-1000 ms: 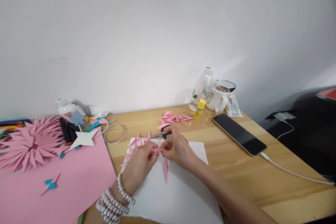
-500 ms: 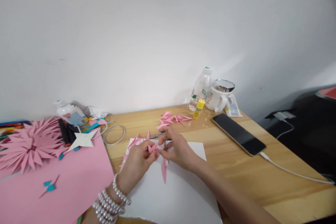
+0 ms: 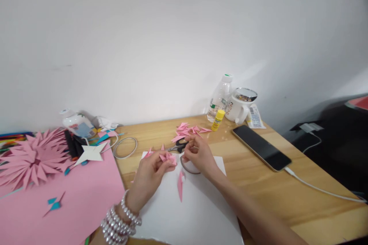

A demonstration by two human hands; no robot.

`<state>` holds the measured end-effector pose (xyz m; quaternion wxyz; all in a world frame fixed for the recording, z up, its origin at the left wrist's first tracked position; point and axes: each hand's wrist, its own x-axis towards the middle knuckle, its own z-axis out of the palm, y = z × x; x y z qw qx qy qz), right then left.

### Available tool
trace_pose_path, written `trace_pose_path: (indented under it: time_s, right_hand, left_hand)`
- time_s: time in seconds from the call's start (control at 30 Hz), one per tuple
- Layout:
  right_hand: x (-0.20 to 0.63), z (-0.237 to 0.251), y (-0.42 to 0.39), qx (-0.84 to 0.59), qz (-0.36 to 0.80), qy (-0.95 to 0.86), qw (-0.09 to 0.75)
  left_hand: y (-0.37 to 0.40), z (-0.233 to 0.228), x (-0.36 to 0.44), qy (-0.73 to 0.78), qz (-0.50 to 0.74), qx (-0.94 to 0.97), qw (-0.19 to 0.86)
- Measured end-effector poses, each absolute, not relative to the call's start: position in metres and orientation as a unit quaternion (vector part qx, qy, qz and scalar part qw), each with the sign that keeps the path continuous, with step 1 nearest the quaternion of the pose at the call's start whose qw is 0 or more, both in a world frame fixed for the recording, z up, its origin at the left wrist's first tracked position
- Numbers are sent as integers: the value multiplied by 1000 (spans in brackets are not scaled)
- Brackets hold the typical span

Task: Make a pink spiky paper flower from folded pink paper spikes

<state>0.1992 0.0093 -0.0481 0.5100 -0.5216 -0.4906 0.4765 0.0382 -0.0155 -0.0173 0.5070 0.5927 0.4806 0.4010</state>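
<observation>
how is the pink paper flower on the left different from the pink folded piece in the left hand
The pink paper flower is large, spread flat into many pointed petals; the folded piece is small, with only a few points. The flower lies untouched beside the pink sheet; the piece is pinched in the left hand above the white sheet. The right hand is close beside the piece. Both are pink, pointed folded paper.

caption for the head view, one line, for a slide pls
Left hand pinches a folded pink paper piece over a white sheet; right hand hovers beside scissors.
</observation>
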Motion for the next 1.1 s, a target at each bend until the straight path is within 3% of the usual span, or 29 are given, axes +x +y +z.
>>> trace_pose_path:
  time_s: [0.1,0.2,0.27,0.43,0.57,0.77,0.93,1.1]
  right_hand:
    - [204,-45,9,-535,324,-504,595]
    - [205,-40,6,-533,218,-530,623]
    - [202,-37,3,-521,228,-536,624]
    - [191,-35,-5,-440,374,-528,622]
    - [186,-38,-8,-403,424,-576,571]
    - [199,-34,-4,-480,405,-639,444]
    - [216,-23,-5,-370,474,-749,278]
    - [220,-25,-5,-291,476,-808,190]
  left_hand:
    - [-14,-12,38,471,441,525,555]
    - [-14,-7,38,472,455,494,572]
    - [-14,-6,37,479,460,481,572]
    - [-14,-6,36,501,464,467,561]
    - [-13,-8,36,516,464,469,547]
    - [-11,-11,33,532,477,459,528]
    - [-5,-15,29,542,525,450,478]
    - [-1,-15,25,570,607,389,394]
